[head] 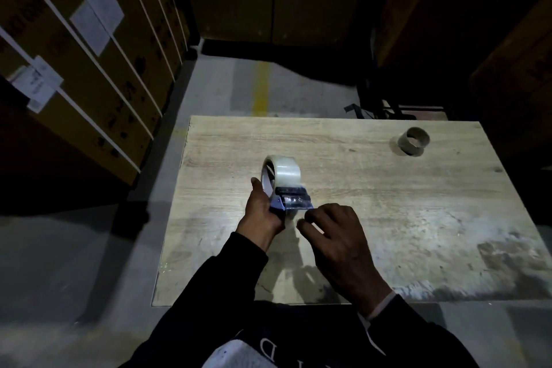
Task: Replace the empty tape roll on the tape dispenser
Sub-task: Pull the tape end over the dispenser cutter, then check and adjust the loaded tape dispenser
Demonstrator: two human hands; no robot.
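A hand-held tape dispenser [291,199] is held over the wooden table [358,188], with a full roll of clear tape [283,172] mounted on it. My left hand [263,212] grips the dispenser from its left side and below. My right hand [334,236] pinches the loose end of the clear tape at the dispenser's front blade edge. The empty brown cardboard tape core [413,140] stands on the table at the far right, apart from both hands.
Stacked cardboard boxes [74,69] with white straps and labels line the left side. A grey concrete floor with a yellow line [261,89] lies beyond the table. Dark cartons and a dark frame [382,104] stand at the back right.
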